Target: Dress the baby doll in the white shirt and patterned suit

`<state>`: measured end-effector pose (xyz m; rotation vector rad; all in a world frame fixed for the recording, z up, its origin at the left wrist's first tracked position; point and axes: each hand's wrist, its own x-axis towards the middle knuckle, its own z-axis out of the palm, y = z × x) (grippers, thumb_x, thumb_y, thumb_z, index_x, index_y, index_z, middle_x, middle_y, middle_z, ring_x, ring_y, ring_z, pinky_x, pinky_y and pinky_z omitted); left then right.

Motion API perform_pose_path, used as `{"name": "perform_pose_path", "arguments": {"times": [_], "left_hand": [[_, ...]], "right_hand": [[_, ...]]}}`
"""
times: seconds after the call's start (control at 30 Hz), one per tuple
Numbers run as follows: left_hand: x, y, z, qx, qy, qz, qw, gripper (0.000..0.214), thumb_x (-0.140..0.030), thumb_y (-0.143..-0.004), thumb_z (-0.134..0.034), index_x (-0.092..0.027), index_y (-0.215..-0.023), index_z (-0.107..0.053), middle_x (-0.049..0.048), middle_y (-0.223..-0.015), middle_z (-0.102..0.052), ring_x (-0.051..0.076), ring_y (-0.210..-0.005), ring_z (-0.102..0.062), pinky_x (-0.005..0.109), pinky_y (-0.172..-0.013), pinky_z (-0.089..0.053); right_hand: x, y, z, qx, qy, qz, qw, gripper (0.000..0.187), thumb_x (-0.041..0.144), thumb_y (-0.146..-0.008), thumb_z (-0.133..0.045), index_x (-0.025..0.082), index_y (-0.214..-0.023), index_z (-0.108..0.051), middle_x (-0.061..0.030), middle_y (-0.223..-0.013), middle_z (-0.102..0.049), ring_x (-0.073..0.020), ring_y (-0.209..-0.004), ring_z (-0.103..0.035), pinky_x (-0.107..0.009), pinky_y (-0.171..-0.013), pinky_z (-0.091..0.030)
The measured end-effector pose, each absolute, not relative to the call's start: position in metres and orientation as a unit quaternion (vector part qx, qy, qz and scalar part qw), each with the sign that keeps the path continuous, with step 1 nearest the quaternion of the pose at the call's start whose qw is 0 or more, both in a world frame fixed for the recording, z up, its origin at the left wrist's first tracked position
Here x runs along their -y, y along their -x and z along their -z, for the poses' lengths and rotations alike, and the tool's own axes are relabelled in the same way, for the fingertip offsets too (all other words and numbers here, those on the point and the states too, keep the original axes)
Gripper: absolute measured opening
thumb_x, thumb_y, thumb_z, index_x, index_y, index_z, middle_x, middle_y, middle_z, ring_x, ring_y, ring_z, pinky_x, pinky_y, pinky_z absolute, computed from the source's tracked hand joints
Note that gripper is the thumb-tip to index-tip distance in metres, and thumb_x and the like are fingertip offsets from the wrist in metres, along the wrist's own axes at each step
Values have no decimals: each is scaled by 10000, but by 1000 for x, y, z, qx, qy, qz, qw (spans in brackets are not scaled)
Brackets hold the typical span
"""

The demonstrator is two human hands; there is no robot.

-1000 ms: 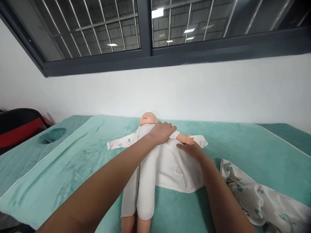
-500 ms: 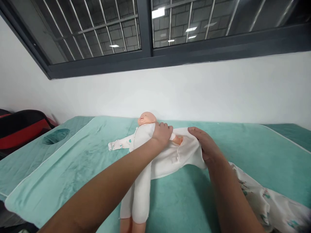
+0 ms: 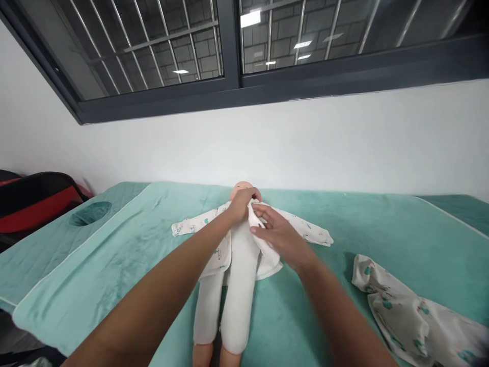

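Observation:
A baby doll (image 3: 240, 306) lies on its back on the teal bed cover, its white cloth legs toward me. It wears a small white printed baby shirt (image 3: 311, 232), with both sleeves spread out to the sides. My left hand (image 3: 244, 203) is curled at the doll's neck, closed at the shirt's upper edge and hiding most of the head; its fingertips are partly hidden. Just right of it, my right hand (image 3: 277, 232) pinches the shirt's right front panel, which is bunched up over the chest. The left front panel lies under my left forearm.
Printed baby trousers (image 3: 416, 316) lie crumpled on the teal cover (image 3: 305, 316) at the lower right. A black and red bag (image 3: 42, 204) sits at the far left, near a round hole (image 3: 90, 214) in the bed. A white wall and barred window stand behind.
The shirt's right panel was spread out to the right and is now gathered over the chest. The right sleeve now covers that doll arm. My right hand moved left; the doll's head shifted right.

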<state>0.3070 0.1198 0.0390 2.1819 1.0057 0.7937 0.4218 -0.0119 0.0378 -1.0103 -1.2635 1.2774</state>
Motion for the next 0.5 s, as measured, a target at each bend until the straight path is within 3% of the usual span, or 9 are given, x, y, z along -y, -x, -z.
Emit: {"name": "perform_pose_path", "arguments": {"times": [0.2, 0.4, 0.5], "left_hand": [[-113, -262, -45, -450, -804, -321, 221, 107, -160, -759, -513, -185, -761, -617, 23, -820, -665, 183, -807, -589, 319, -754, -502], [-79, -247, -39, -498, -783, -337, 159, 178, -178, -840, -477, -219, -978, -582, 31, -943, -640, 196, -905, -576, 347, -822, -474], [-48, -238, -37, -506, -798, -296, 139, 178, -292, -843, -566, -235, -1011, -575, 25, -906, -641, 218, -910, -570, 350, -785, -482]], "right_hand": [[33, -400, -36, 658, 432, -506, 352, 562, 283, -816, -601, 354, -1359, -477, -19, -1190, -587, -133, -744, -596, -274, -646, -526], [42, -402, -47, 748, 415, -431, 286, 493, 273, -793, -638, 362, -1275, -582, 4, -1223, -623, -221, -1022, -603, -309, -811, -502], [42, -410, -50, 771, 420, -390, 276, 321, 300, -790, -652, 318, -1110, -661, -5, -1150, -660, -250, -1042, -590, -346, -864, -474]]}}
